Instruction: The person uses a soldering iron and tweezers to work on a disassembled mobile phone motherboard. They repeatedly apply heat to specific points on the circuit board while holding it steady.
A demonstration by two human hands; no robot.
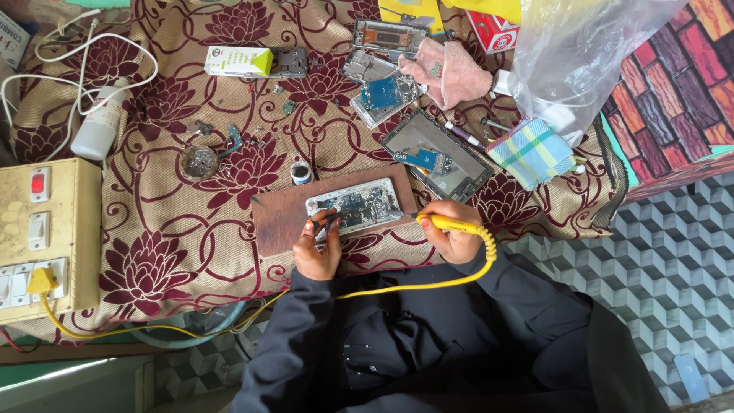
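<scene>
Opened white smartphone (354, 206), circuitry exposed, on brown wooden board (279, 218).
Left hand (317, 248) pinching dark tweezers (325, 222); right hand (453, 233) gripping yellow-handled soldering iron (447, 224).

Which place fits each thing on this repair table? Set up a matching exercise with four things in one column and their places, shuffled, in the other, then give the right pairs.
Things:
1. Opened phone
2. Yellow soldering iron
3. Switch box
4. Checked cloth

Places:
A. At the table's left edge
B. In the right hand
C. On the brown wooden board
D. Beside the clear plastic bag

Pairs: 1-C, 2-B, 3-A, 4-D
</scene>
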